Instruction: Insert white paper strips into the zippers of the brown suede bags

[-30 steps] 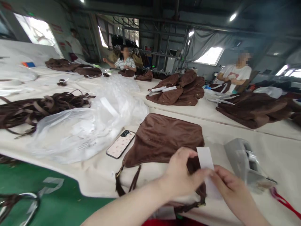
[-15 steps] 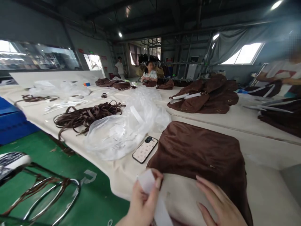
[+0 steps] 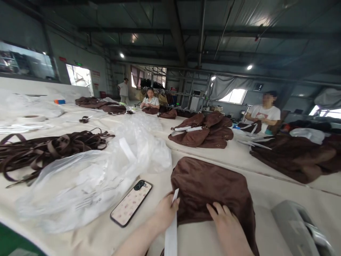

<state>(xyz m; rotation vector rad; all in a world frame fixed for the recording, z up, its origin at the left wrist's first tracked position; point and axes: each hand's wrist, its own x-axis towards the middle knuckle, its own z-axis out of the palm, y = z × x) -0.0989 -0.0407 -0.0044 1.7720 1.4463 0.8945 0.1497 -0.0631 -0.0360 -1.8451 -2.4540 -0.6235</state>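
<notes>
A brown bag (image 3: pixel 210 185) lies on the pale counter (image 3: pixel 287 192), right in front of the person, probably put there so that both hands can reach its near edge. The right hand (image 3: pixel 226 220) rests on that edge, its grip loose and its fingers spread over the cloth, most likely to keep the bag flat and stop it sliding. The left hand (image 3: pixel 166 211) is at the bag's left side, its grip pinched closed on a white strip (image 3: pixel 171 238); a short end sticks up above the fingers while the rest runs down out of view, perhaps held this way to control the end. I cannot tell whether the strip touches the bag. A phone (image 3: pixel 131 202) lies to the left, beside a clear plastic bag (image 3: pixel 80 188), with a heap of brown straps (image 3: pixel 55 149) past it. A grey tape dispenser (image 3: pixel 301 227) stands to the right, seemingly kept within easy reach. Across the counter sits a pile of brown bags (image 3: pixel 205 129), with a co-worker in a white shirt (image 3: pixel 266 113) behind, to the right.
</notes>
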